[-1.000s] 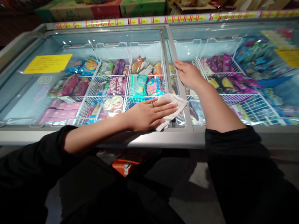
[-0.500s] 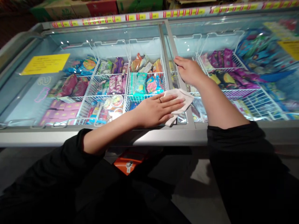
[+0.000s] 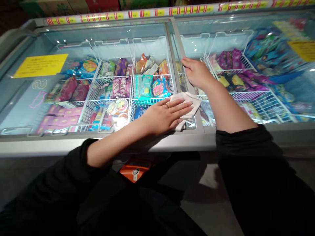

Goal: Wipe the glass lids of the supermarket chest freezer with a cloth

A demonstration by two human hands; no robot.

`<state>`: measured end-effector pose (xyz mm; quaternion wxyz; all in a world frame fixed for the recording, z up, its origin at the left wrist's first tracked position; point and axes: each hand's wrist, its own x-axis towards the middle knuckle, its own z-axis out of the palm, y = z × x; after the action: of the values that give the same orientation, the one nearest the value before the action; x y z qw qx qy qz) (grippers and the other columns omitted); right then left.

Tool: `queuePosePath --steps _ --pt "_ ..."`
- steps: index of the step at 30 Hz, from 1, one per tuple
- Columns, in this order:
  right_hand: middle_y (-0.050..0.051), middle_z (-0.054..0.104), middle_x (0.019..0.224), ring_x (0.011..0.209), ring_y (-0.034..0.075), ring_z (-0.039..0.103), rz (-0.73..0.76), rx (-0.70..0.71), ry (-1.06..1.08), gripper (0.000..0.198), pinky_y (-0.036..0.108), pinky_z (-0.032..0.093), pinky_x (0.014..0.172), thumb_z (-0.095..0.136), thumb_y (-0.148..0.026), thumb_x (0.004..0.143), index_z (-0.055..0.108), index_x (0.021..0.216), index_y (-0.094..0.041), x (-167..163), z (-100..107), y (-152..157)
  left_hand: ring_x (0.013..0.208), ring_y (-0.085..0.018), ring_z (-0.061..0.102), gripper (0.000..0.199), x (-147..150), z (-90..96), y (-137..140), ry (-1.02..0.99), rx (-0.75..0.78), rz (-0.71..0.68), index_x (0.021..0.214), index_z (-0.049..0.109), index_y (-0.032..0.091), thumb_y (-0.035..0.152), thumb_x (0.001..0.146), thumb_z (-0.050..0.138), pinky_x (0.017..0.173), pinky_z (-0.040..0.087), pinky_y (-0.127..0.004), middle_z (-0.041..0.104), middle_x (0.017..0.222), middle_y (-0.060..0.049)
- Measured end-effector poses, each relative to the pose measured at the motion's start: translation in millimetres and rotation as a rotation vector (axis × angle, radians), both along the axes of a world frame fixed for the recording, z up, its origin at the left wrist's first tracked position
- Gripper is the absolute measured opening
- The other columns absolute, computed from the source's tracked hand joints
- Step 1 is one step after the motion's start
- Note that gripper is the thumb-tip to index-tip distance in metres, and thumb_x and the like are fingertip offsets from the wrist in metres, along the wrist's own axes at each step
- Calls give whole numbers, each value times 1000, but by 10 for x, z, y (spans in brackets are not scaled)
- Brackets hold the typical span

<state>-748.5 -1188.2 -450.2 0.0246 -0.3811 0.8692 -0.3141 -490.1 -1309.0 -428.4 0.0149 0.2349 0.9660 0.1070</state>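
My left hand [image 3: 162, 116] lies flat, fingers stretched out, on a folded pale cloth [image 3: 193, 102]. Beneath the cloth is the near end of the glass lid, beside the lid frame, and a ring shows on one finger. Farther back, my right hand [image 3: 198, 72] is closed over the edge of the grey lid frame [image 3: 179, 41]; its thumb side faces away from me and some fingertips are hidden. Both hands are over a chest freezer [image 3: 118, 141] with sliding glass lids. Wire baskets [image 3: 154, 102] inside it hold packaged ice creams [image 3: 120, 86].
Yellow notices [image 3: 40, 65] are stuck on the glass at both sides. A strip of price labels [image 3: 105, 17] runs along the freezer's back edge, with cartons [image 3: 95, 5] behind it. Below the front edge, an orange box [image 3: 134, 169] is near my legs.
The view has shifted slightly, so the freezer appears a little farther left and higher. My left hand stays flat on the cloth and my right hand stays on the lid frame.
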Motion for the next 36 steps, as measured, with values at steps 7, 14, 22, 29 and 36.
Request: queuePosePath --steps 7,14,22,29,36 --pt "1 60 157 153 28 46 -43 23 75 51 55 31 131 52 -35 96 66 144 -27 120 34 21 163 -15 25 56 122 47 59 -57 43 -115 167 34 35 33 111 37 134 17 -36 32 174 7" --pt "0 65 152 154 27 45 34 -28 50 44 61 27 132 51 -33 102 67 143 -34 616 249 85 164 -17 23 56 836 124 -839 -154 64 77 168 33 32 33 112 34 134 21 -40 30 175 2" --pt "-1 55 161 155 28 43 250 86 -32 47 59 35 130 50 -33 105 63 149 -37 2088 275 151 157 -28 40 55 1750 -73 -789 90 43 677 164 42 24 30 110 36 127 40 -52 46 166 -7" --pt "1 53 163 156 30 42 198 87 35 55 63 35 129 47 -28 104 53 158 -38 2622 222 -42 156 -28 43 55 1561 -102 -595 118 62 550 163 45 21 25 108 39 125 42 -49 45 167 -8" --pt "4 50 166 157 30 39 265 84 -8 63 58 35 131 44 -28 104 39 167 -32 3098 220 -548 159 -28 38 58 1747 -61 -877 40 108 606 166 36 17 20 108 37 128 37 -52 43 168 -11"
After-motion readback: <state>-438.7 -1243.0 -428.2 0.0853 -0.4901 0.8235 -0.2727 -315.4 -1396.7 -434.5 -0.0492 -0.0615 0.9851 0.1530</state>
